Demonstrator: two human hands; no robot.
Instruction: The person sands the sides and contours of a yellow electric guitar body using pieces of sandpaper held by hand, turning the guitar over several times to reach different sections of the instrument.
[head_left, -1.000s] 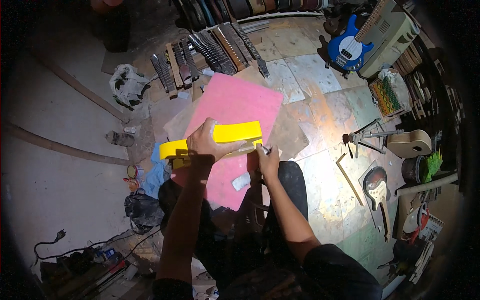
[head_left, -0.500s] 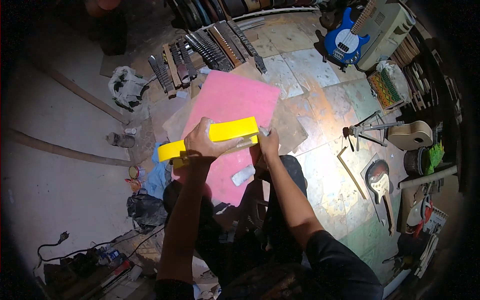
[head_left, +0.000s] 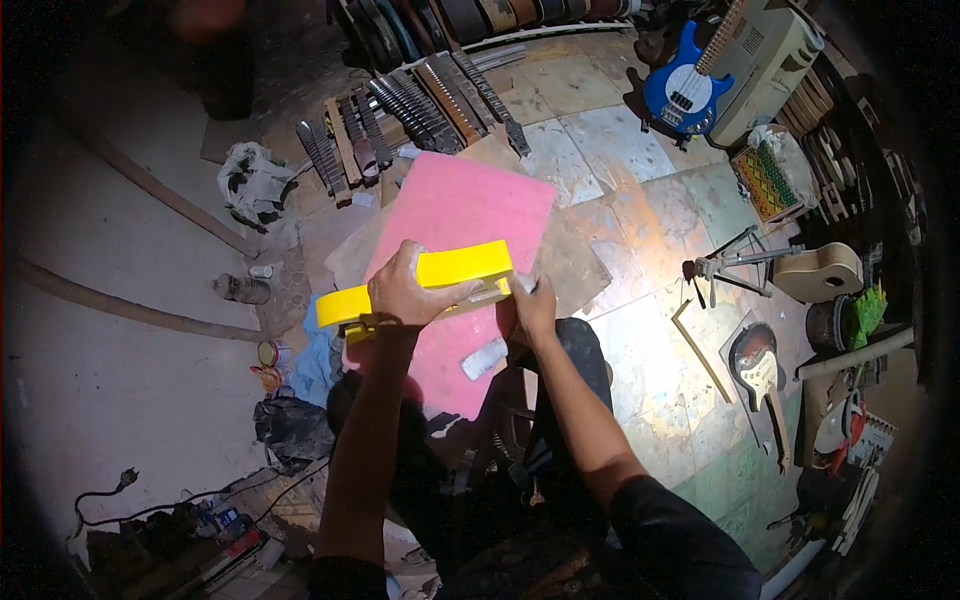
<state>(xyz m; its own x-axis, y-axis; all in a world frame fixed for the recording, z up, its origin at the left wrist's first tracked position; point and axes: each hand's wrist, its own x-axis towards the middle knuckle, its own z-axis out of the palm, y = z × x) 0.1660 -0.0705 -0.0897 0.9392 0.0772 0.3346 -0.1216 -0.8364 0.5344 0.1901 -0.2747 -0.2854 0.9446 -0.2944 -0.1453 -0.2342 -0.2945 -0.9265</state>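
Note:
My left hand [head_left: 400,290] grips the yellow guitar body [head_left: 465,258], held on edge above a pink sheet [head_left: 470,195], with fingers over its top and thumb along its lower side. At the body's right end, my right hand [head_left: 535,305] is closed on a small pale piece that is mostly hidden, touching a recessed part there. A whitish block [head_left: 485,358] lies on the pink sheet below the body. Brown board [head_left: 580,260] shows beneath the sheet.
Several metal-and-wood neck-shaped pieces [head_left: 420,110] lie beyond the sheet. At right are a blue bass guitar [head_left: 685,95], a metal stand [head_left: 725,265], an acoustic guitar [head_left: 820,268] and a dark guitar [head_left: 755,360]. Cans [head_left: 268,352], a blue cloth [head_left: 310,365] and power cords [head_left: 90,498] lie left.
The yellow body sits slightly further left in the picture than a second ago, both hands still on it. My right hand has shifted slightly at the body's end.

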